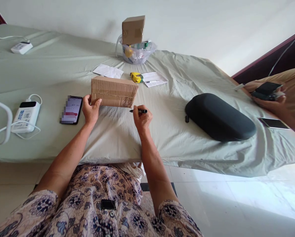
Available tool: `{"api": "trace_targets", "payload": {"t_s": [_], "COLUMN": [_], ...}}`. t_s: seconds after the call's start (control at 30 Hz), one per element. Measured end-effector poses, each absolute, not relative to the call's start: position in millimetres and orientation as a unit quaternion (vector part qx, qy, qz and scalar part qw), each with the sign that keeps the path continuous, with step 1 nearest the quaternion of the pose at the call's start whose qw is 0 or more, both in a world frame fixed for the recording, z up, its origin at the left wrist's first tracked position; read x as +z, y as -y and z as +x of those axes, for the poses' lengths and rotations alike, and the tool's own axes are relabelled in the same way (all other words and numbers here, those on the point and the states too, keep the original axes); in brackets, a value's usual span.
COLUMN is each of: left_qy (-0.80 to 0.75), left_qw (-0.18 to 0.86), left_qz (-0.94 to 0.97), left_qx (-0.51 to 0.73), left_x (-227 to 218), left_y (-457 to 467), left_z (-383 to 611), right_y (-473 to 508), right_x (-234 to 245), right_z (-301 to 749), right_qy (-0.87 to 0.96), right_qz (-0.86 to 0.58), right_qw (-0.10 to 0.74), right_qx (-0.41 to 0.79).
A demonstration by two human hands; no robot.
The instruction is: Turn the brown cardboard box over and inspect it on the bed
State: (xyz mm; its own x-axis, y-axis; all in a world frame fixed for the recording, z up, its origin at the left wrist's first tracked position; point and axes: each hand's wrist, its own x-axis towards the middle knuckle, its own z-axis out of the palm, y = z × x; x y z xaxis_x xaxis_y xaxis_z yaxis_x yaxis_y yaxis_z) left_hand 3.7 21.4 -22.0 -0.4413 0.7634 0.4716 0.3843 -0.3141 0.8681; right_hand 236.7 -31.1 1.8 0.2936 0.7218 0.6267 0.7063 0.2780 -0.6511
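From the head camera, the person sat at a table (50,75) covered with a pale green cloth. A long cardboard box (114,91) lay on the cloth right in front of the person, a little way in from the near edge. The left hand (91,108) held the box at its near left corner, with the thumb on the front side and the fingers curled round the end. The right hand (142,118) was just beside the box's near right corner. Its fingers were closed on a black pen (138,111), and the pen lay sideways with its tip pointing left, close to the box.

To the left of the left hand lay a phone (71,109) with its screen lit. Further left sat a white power bank (25,116) with a white cable. Far behind the box were a yellow tape measure (136,77) and two sheets of paper (108,70). At the far edge stood a clear bowl (137,52) with a small box (133,29) on top. To the right lay a big black case (219,117). At the far right, another person's hand (273,102) held a dark phone (267,89).
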Motion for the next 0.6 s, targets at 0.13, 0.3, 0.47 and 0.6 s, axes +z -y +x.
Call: {"api": "trace_targets", "payload": {"t_s": [0.13, 0.3, 0.47, 0.6], "left_qy": [-0.562, -0.576, -0.573, -0.581], "left_qw": [0.15, 0.148, 0.141, 0.157], "left_qz": [0.506, 0.505, 0.514, 0.512], "left_qx": [0.637, 0.626, 0.622, 0.612], "left_x": [-22.2, -22.9, -27.0, -32.4], "left_y": [-21.2, -22.2, -23.3, -25.3], "left_z": [3.7, 3.1, 1.3, -0.7], "right_y": [31.1, 39.1, 34.4, 16.4], "right_x": [4.5, 6.7, 2.5, -9.7], "right_z": [240.6, 230.6, 242.5, 266.1], "right_qy": [0.565, 0.643, 0.583, 0.494], "right_qz": [-0.581, -0.491, -0.525, -0.623], "right_qw": [0.585, 0.588, 0.62, 0.606], "right_qx": [-0.041, 0.001, -0.013, -0.016]}}
